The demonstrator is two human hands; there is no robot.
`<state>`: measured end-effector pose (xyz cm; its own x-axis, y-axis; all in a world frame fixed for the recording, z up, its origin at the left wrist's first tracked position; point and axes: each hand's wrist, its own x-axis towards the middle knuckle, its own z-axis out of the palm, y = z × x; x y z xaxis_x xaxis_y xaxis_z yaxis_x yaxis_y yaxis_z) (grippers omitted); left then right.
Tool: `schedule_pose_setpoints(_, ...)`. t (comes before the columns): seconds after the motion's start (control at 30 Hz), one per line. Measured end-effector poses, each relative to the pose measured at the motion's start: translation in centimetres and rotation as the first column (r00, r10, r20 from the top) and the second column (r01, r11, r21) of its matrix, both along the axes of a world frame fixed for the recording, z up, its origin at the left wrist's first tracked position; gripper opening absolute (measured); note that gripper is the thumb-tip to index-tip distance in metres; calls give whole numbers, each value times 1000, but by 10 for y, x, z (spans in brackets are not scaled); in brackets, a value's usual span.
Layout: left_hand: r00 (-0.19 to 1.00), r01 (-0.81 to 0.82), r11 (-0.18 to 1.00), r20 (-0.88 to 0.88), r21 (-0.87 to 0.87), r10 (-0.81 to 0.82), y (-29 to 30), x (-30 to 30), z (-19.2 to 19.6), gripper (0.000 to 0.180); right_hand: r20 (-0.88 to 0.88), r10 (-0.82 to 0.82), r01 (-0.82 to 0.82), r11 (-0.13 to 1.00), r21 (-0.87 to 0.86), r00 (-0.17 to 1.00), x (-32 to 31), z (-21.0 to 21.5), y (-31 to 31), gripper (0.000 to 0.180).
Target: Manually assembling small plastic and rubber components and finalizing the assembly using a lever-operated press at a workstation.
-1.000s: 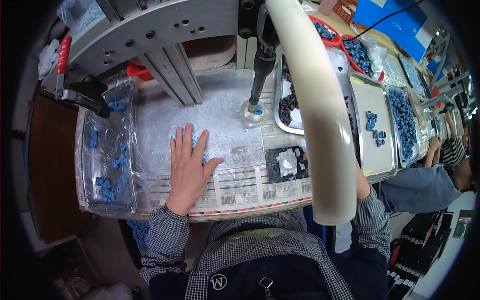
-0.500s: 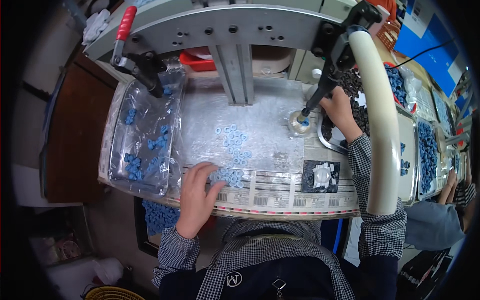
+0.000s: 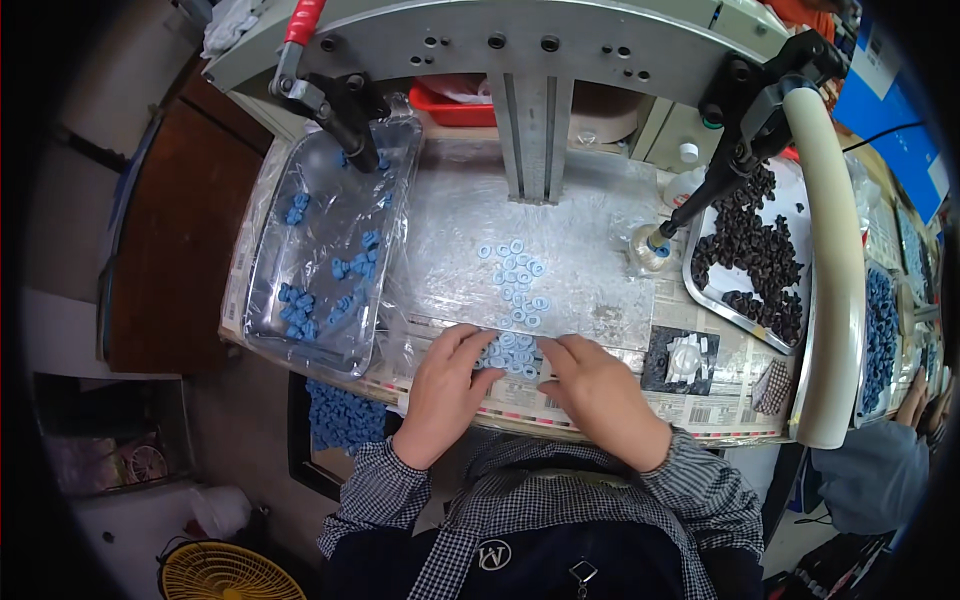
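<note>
Small light-blue rings lie loose in a strip on the metal plate, and a denser cluster of rings sits at its front edge. My left hand curves along the left side of that cluster, thumb apart from the fingers. Opposite it, my right hand rests at the cluster's right side with bent fingers spread from the thumb. No ring shows lifted in either hand. At the plate's right stands a round pale fixture with a blue piece in it, under a black clamp arm.
A plastic-lined tray with blue knobby parts stands left; a tray of dark small parts stands right. A thick white tube and metal frame rise over the bench. A white piece lies on a black pad. Another person's hand shows far right.
My right hand has come from beside the clamp arm down to the right side of the ring cluster. My left hand stays at its left side. The view has shifted.
</note>
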<state>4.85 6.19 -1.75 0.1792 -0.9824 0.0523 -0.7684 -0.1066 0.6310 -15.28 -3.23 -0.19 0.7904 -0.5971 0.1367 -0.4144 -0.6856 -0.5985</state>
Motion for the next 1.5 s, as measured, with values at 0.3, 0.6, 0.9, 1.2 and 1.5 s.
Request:
schedule_pose_setpoints(0.3, 892, -82, 996, -442, 38, 90, -7, -8, -11, 41, 93, -63, 43, 977, 207, 994, 30, -22, 8, 44)
schedule_pose_setpoints(0.6, 828, -87, 994, -560, -68, 34, -77, 7, 1, 35, 281, -150, 101, 978, 182, 948, 39, -7, -53, 35)
schedule_pose_setpoints(0.9, 997, 78, 991, -14, -107, -80, -9, 10, 14, 29, 100, -75, 77, 997, -15, 992, -1, 6, -19, 26)
schedule_pose_setpoints(1.2, 992, 107, 981, -51, -162, -116, -3, -19, -13, 34, 9, -60, 60, 992, -111, 998, 15, -22, 7, 32)
schedule_pose_setpoints(1.5, 943, 18, 993, -327, -116, -55, -14, -27, -17, 21, 51, -110, 99, 977, 188, 993, 9, -20, 0, 23)
